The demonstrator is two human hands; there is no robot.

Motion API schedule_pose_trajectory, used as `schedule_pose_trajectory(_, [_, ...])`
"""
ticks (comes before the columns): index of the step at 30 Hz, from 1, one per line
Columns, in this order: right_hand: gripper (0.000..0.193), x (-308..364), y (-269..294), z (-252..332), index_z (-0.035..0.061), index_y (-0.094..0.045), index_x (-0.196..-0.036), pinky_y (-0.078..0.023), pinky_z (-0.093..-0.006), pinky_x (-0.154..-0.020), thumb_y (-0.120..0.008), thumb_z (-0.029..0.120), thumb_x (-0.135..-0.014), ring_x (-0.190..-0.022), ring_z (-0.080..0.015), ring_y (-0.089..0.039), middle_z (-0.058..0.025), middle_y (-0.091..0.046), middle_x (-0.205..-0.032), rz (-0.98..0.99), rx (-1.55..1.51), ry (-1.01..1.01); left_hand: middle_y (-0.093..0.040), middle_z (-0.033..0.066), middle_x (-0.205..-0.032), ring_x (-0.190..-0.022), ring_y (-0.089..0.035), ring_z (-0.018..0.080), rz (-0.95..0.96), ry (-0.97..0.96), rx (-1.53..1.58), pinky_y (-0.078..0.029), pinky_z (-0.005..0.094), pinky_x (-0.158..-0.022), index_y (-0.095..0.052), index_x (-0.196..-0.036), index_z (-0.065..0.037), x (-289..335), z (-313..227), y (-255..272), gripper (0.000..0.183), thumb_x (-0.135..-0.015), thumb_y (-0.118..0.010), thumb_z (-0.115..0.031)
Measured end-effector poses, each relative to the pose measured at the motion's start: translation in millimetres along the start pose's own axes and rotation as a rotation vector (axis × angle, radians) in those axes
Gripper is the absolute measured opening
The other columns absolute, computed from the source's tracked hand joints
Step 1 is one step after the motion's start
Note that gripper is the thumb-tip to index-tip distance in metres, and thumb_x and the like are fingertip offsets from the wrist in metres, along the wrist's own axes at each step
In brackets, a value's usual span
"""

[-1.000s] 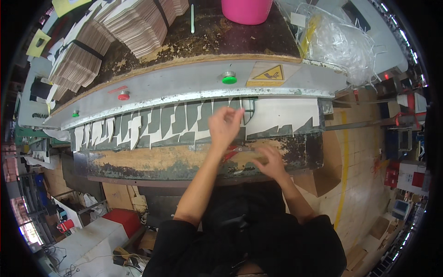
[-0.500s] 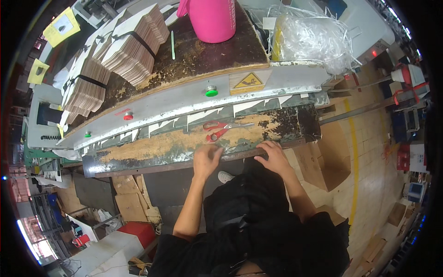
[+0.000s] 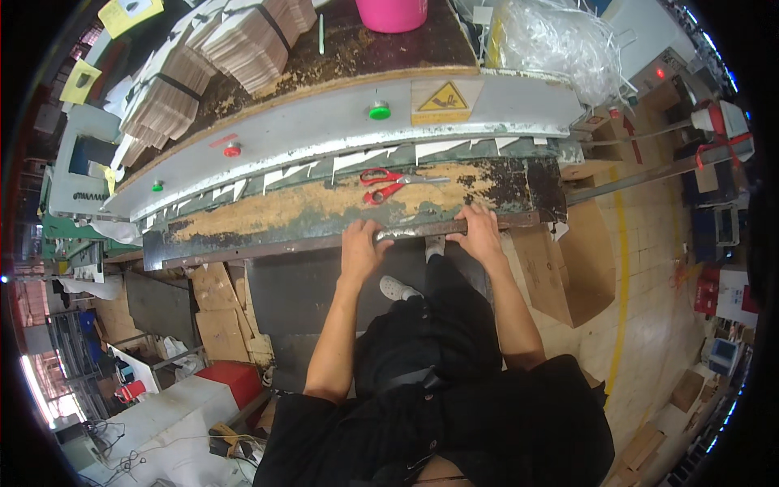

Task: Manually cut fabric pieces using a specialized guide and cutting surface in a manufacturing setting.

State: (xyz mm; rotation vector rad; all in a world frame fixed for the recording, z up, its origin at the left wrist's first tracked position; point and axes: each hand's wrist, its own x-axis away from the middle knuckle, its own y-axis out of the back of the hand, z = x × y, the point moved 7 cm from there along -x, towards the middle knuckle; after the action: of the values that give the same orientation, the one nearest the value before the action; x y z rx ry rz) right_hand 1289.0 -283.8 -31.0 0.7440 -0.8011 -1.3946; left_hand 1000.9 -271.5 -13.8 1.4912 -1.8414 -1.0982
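Observation:
My left hand (image 3: 361, 250) grips the front edge of a worn, paint-chipped bench (image 3: 268, 213), fingers over the top and thumb along the edge. Further right, my right hand (image 3: 480, 233) holds the same edge in a similar way, its thumb pointing toward the left hand. Just beyond them lies a pair of red-handled scissors (image 3: 383, 192) on the bench top, blades toward the right. Neither hand touches the scissors.
Behind the bench runs a grey machine beam with a green button (image 3: 379, 110), a red button (image 3: 233, 150) and a yellow warning sign (image 3: 442, 97). Strapped card stacks (image 3: 243, 49), a pink container (image 3: 393, 12) and a clear plastic bag (image 3: 560, 57) sit above. A cardboard box (image 3: 568, 276) stands at right.
The view has shifted, so the bench and beam sit higher in the picture. Both hands have closed over the bench edge, and more of my legs and shoes shows.

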Motion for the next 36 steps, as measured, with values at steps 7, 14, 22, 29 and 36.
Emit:
schedule_pose_trajectory(7, [0.050,15.6,-9.5,-14.8,0.0066,-0.075,-0.106,-0.048,-0.0467,-0.103,-0.099,0.035,-0.074,-0.116,-0.0339,-0.066,-0.0138,-0.071,-0.112,0.115,-0.005,0.025,-0.071,0.0163,-0.102,-0.102,-0.068,0.0426,0.204,-0.031,0.065,-0.053,0.0535,-0.088,-0.072,-0.103,-0.008,17.4,11.8,-11.1,0.038,-0.079,-0.094,-0.028])
schedule_pose_trajectory(14, [0.067,-88.8,-22.5,-6.0,0.0033,-0.073,-0.125,-0.060,-0.0446,-0.073,-0.093,0.049,-0.080,-0.079,-0.0367,-0.075,-0.0180,-0.073,-0.082,0.039,-0.273,-0.047,-0.069,0.0179,-0.119,-0.115,-0.065,0.0420,0.150,0.011,0.159,-0.052,0.0525,-0.099,-0.071,-0.124,-0.010,-68.3,6.1,-22.7,0.056,-0.080,-0.092,-0.039])
schedule_pose_trajectory(22, [0.075,-128.4,-73.5,19.2,0.0049,-0.059,-0.144,-0.058,-0.0508,-0.099,-0.087,0.026,-0.078,-0.111,-0.0498,-0.069,-0.0277,-0.069,-0.126,0.010,-0.139,0.001,-0.056,0.0129,-0.129,-0.125,-0.052,0.0373,0.041,-0.161,0.076,-0.041,0.0516,-0.104,-0.065,-0.142,-0.016,-51.6,26.2,-82.2,0.075,-0.077,-0.092,-0.042])
schedule_pose_trajectory(29, [0.032,-77.6,-44.3,30.9,0.0078,-0.074,-0.109,-0.036,-0.0612,-0.127,-0.079,0.004,-0.078,-0.141,-0.0384,-0.058,-0.0168,-0.065,-0.141,0.227,0.170,0.564,-0.055,0.0134,-0.132,-0.126,-0.051,0.0376,0.085,-0.126,0.100,-0.041,0.0525,-0.103,-0.065,-0.140,-0.016,-27.4,47.8,-91.1,0.075,-0.076,-0.093,-0.042])
schedule_pose_trajectory(36, [0.026,-44.4,-49.6,-8.4,0.0080,-0.079,-0.107,-0.020,-0.0657,-0.133,-0.072,0.001,-0.083,-0.156,-0.0418,-0.044,-0.0172,-0.053,-0.163,0.007,0.149,0.306,-0.057,0.0164,-0.136,-0.129,-0.053,0.0373,0.065,-0.180,0.150,-0.039,0.0533,-0.107,-0.063,-0.142,-0.012,-16.0,29.9,-89.7,0.071,-0.081,-0.089,-0.036])
